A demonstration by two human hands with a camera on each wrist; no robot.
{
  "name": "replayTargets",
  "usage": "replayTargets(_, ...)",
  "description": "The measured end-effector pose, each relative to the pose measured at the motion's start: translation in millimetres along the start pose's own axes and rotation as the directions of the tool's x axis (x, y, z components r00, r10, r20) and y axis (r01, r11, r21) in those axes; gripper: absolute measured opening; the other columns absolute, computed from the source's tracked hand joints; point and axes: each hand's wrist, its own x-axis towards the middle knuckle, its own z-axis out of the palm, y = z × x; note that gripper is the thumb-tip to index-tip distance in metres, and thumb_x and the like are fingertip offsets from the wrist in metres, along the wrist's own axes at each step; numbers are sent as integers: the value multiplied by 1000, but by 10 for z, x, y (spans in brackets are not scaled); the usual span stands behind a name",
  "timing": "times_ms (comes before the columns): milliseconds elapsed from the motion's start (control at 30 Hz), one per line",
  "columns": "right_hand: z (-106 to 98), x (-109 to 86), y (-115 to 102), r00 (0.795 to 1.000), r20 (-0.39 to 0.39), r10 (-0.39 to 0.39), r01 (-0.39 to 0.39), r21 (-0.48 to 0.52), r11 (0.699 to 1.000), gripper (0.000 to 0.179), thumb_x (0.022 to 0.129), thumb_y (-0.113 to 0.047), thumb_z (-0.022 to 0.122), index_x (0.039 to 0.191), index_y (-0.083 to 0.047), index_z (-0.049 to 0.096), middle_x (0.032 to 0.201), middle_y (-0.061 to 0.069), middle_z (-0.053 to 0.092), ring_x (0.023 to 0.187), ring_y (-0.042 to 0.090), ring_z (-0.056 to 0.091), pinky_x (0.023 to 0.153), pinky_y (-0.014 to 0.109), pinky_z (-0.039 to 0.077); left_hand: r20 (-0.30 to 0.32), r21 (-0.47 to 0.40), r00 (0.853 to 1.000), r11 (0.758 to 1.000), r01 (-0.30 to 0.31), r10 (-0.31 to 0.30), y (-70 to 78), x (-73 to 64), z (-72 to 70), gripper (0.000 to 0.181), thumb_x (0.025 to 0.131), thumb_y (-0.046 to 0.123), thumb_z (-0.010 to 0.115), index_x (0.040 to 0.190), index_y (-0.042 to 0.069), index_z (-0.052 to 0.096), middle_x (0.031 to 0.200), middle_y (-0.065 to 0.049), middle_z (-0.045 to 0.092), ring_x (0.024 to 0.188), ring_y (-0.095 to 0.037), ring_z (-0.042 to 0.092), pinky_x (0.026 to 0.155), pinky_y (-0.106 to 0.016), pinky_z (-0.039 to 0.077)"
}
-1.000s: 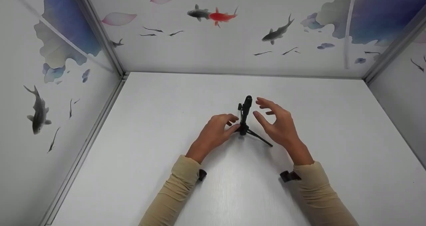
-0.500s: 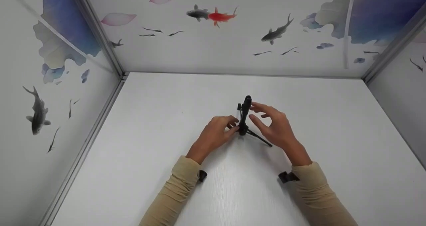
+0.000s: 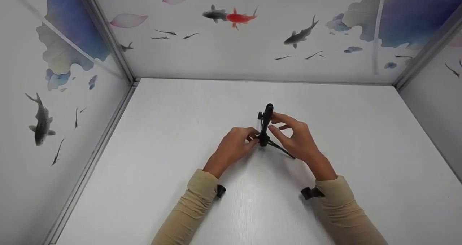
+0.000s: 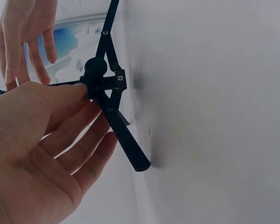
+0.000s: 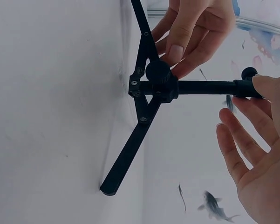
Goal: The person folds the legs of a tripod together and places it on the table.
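Observation:
A small black tripod stand is upright on the white table, its legs spread and its post rising in the middle. At the hub, my left hand pinches the tripod; in the left wrist view the thumb lies beside a round knob with the fingers behind. Higher up, on the right side, my right hand has its thumb and fingertips at the upper post. The right wrist view shows that thumb over the wider upper tube, close to a small knob, with fingers below.
White table surface surrounds the tripod. Panels printed with fish and lotus leaves stand behind and at both sides, joined by grey metal rails. Each wrist carries a small black camera.
My right hand has moved left from beside the tripod until its fingertips reach the post. The left hand stays at the hub, and the tripod has barely moved.

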Motion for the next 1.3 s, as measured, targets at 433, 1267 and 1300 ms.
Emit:
replayTargets(433,75,24,-67,996,-87,-12,10,-22,1000,34,104,-16,75,138,-16,74,128,-2,80,108,16,78,84,37,65,-42,59,998,997,59,-56,13,4,79,16,102,22,77,117,19,83,105,5,84,97,-9,79,83,-36,63)
replayTargets(1267,164,34,-59,989,-133,57,-60,-15,998,26,103,-21,76,129,-20,78,120,-7,82,105,12,77,81,33,64,-70,29,994,996,84,-82,23,0,115,14,101,20,77,114,17,82,105,5,85,98,-10,78,87,-37,62)
replayTargets(1300,166,35,-55,989,-135,57,-59,-13,998,25,104,-21,76,129,-20,78,120,-7,82,104,12,77,80,33,64,-72,27,994,996,81,-79,21,-1,116,14,102,20,77,114,17,82,105,5,85,98,-10,78,87,-37,62)
